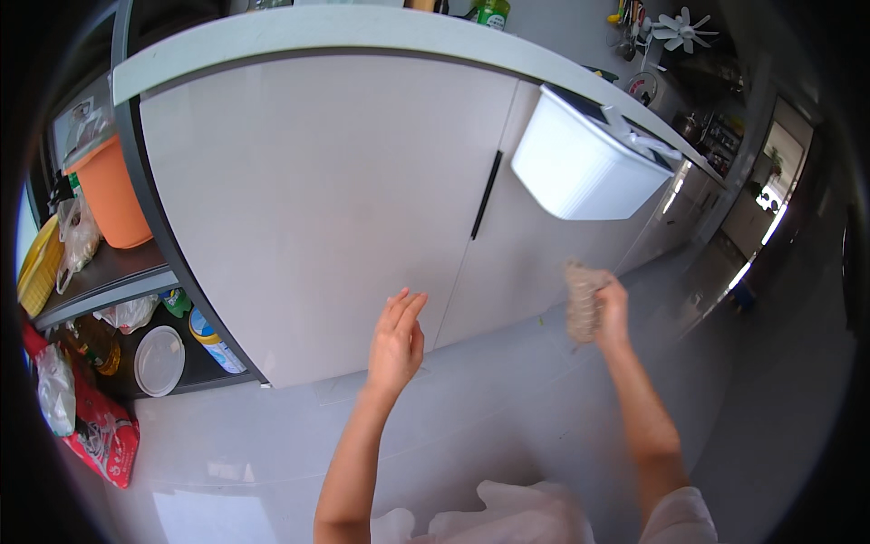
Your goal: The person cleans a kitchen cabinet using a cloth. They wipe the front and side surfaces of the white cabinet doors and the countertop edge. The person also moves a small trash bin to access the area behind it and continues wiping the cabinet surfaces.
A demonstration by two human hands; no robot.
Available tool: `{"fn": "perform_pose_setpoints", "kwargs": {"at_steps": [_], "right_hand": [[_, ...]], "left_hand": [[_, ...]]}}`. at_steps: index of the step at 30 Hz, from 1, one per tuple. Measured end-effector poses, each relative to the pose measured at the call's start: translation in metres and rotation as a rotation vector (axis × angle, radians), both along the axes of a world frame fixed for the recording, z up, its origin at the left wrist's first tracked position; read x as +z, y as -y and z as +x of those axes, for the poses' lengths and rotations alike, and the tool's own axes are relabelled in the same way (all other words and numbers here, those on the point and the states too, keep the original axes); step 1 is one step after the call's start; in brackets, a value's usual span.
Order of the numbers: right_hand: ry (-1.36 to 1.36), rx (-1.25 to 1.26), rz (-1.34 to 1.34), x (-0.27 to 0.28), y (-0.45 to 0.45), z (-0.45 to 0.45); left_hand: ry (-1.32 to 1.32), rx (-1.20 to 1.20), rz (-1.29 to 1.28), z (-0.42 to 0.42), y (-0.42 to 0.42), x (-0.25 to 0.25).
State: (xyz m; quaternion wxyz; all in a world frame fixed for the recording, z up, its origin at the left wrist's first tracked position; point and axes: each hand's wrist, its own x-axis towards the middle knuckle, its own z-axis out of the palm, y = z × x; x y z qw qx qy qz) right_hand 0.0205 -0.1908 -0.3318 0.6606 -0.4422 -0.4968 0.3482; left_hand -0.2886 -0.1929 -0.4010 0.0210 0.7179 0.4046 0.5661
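Observation:
My right hand is shut on one edge of a beige-brown cloth, which hangs down from it, slightly blurred, in front of the lower cabinet. My left hand is raised before the pale cabinet door, its fingers a little apart and holding nothing. Above the cloth, a white plastic bin with a dark liner hangs from the countertop's edge. A black handle runs along the door between the left hand and the bin.
A light countertop curves overhead, with a green bottle on it. At left, a dark-framed shelf holds an orange bucket, a yellow basket and a clear round lid. A red bag stands on the grey tiled floor.

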Motion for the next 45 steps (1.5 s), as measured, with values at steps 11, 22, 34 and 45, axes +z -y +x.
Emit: {"fn": "perform_pose_setpoints", "kwargs": {"at_steps": [11,22,34,45], "right_hand": [[-0.362,-0.035,-0.310,0.102,-0.043,0.105],[0.515,-0.536,-0.258,0.012,-0.181,0.200],[0.349,-0.492,0.124,0.039,-0.240,0.204],[0.688,-0.698,0.223,0.134,-0.215,0.195]], "left_hand": [[0.043,0.050,0.173,0.082,-0.017,0.101],[-0.462,0.382,0.491,0.174,-0.017,0.225],[-0.493,0.433,0.430,0.192,-0.023,0.240],[-0.422,0.365,0.381,0.192,-0.023,0.240]]}}
